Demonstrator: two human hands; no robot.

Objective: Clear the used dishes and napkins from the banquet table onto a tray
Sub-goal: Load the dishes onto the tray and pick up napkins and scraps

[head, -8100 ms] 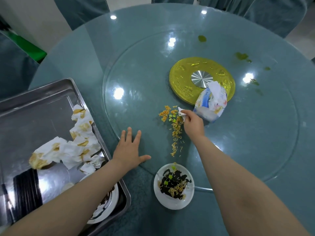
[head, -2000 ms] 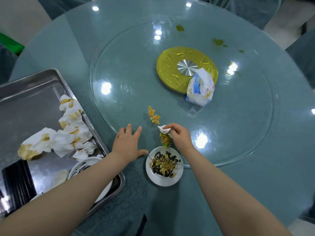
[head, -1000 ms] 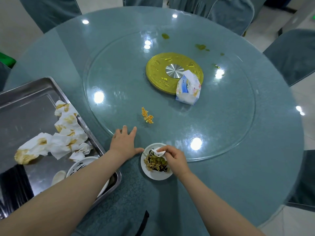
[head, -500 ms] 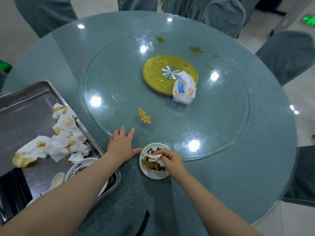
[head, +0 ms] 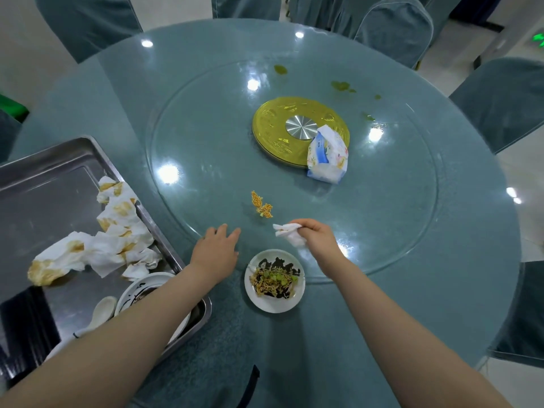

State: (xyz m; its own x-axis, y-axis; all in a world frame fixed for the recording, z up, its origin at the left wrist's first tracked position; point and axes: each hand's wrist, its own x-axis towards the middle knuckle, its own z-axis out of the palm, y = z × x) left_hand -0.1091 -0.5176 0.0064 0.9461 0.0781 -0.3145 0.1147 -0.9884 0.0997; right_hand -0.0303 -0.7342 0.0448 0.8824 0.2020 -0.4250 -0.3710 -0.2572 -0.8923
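Right hand (head: pixel 318 238) at about 6 o'clock of the glass turntable (head: pixel 382 219), grip closed on a crumpled white napkin (head: pixel 290 234), pinched between thumb and curled fingers, held just above the glass. Left hand (head: pixel 216 250) beside it toward 7 o'clock, grip wide and holding nothing, fingers straight and resting flat at the turntable's edge. Small white plate (head: pixel 274 301) on the counter (head: pixel 456 304) just outside the turntable rim, directly below the two hands, carrying noodle scraps, green bits and dark sauce. Little heap of yellow noodle crumbs (head: pixel 261 205) lying on the glass at 12 o'clock from the napkin, near but apart from it. Gold disc (head: pixel 272 128) with a silver hub in the turntable centre; soft tissue pack (head: pixel 327 156), white with blue print, leaning over the disc's edge at its 4 o'clock. Green sauce spots (head: pixel 340 85) on the glass between 12 and 2 o'clock of the disc. Steel tray (head: pixel 53 178) at 9 o'clock of the counter, holding a pile of stained used napkins (head: pixel 97 245), a white plate with dark sauce (head: pixel 147 290) partly hidden by the left forearm, a white spoon (head: pixel 101 312) just beside that plate, and a dark bundle, maybe chopsticks (head: pixel 23 328), at the near left corner. Covered chairs (head: pixel 394 28) standing around the far side of the counter.
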